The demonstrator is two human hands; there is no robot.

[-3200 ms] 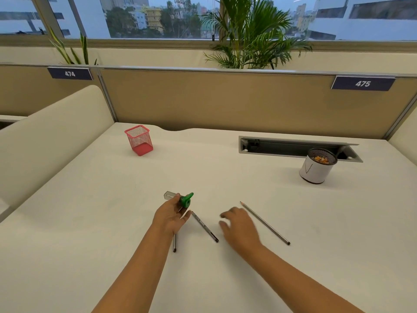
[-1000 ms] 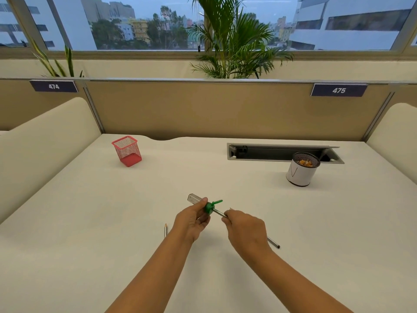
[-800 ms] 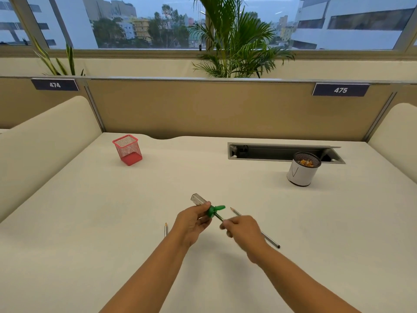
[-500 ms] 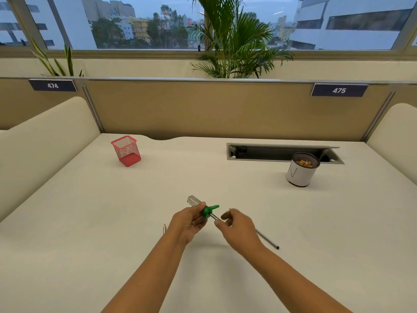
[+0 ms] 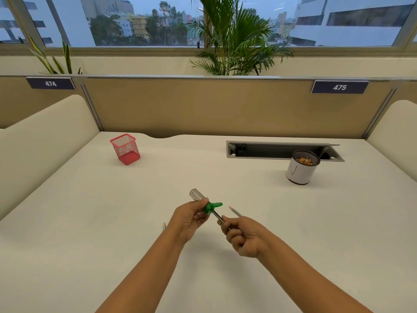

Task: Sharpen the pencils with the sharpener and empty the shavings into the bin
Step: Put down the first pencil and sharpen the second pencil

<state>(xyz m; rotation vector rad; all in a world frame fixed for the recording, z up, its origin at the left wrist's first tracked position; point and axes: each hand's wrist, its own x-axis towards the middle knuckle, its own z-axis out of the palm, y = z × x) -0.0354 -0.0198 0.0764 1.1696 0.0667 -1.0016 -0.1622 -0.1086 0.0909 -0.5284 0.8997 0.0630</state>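
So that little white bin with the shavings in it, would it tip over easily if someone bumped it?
Probably not easily. The bin looks squat, about as wide as tall, and stands flat on the desk, so a nudge would likely slide it. It seems light, holding only a few shavings, so a hard knock near its mesh rim could still topple it.

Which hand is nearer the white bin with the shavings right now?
The right hand. The white bin stands far ahead and to its right; the left hand, holding the sharpener, sits further left, so farther off.
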